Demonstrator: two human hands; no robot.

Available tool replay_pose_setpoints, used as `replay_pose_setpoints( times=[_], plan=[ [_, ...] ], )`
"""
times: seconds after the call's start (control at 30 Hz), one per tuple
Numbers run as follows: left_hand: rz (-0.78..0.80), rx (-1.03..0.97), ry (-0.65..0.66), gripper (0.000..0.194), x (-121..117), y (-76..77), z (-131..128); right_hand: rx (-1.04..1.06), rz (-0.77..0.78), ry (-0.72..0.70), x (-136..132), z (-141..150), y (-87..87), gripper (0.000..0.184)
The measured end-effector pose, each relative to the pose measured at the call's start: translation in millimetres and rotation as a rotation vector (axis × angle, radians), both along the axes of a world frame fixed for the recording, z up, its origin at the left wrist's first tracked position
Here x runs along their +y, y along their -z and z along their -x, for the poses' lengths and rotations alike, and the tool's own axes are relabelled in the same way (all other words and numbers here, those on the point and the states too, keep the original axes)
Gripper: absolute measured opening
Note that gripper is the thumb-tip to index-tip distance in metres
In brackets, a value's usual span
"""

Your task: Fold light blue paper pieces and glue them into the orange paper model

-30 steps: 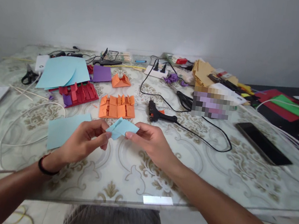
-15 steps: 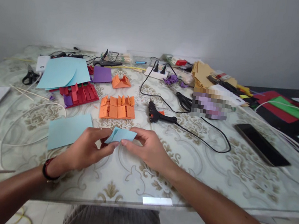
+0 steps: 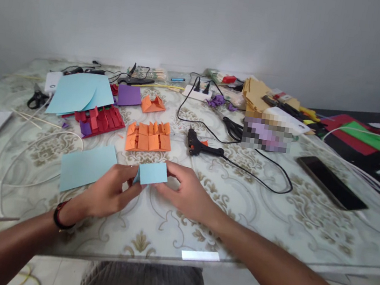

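A small folded piece of light blue paper (image 3: 153, 173) is held between both hands over the near middle of the table. My left hand (image 3: 111, 193) pinches its left end, where a folded flap shows. My right hand (image 3: 183, 191) grips the right end, with fingertips partly hidden behind the paper. A flat light blue sheet (image 3: 87, 166) lies beside my left hand. Just beyond the hands sits a folded orange paper piece (image 3: 149, 136) with several raised flaps. The black glue gun (image 3: 203, 147) lies on its side past my right hand.
Red folded paper (image 3: 103, 122), larger blue sheets (image 3: 80, 91), a purple square (image 3: 129, 95) and black scissors (image 3: 36, 97) lie at the left back. A white power strip (image 3: 197, 93) stands at the back. The glue gun's cord loops toward a phone (image 3: 332, 183) at right.
The folded blue paper has turned so its broad face now shows flatter toward me. Both hands have shifted slightly, still holding its ends.
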State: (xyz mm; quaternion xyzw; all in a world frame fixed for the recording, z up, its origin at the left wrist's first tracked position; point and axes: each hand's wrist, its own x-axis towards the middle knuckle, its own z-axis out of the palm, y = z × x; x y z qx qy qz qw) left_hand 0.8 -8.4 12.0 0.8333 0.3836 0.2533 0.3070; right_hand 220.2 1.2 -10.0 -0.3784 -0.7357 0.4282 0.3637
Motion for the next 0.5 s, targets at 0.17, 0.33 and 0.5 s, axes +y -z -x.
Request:
replay_pose_setpoints(
  times=[0.17, 0.33, 0.5],
  plan=[
    [-0.01, 0.034, -0.008, 0.019, -0.6, 4.1, -0.1, 0.012, 0.055, -0.013, 1.1, 0.5, 0.1, 0.008],
    [-0.002, -0.036, -0.02, 0.01, -0.8, 5.9, 0.0, -0.026, 0.092, -0.009, 0.2, 1.3, -2.1, 0.005],
    [0.183, -0.167, 0.021, 0.035, 2.2, 3.6, 0.5, -0.068, 0.131, -0.021, -1.8, 1.3, -3.2, 0.008]
  ],
)
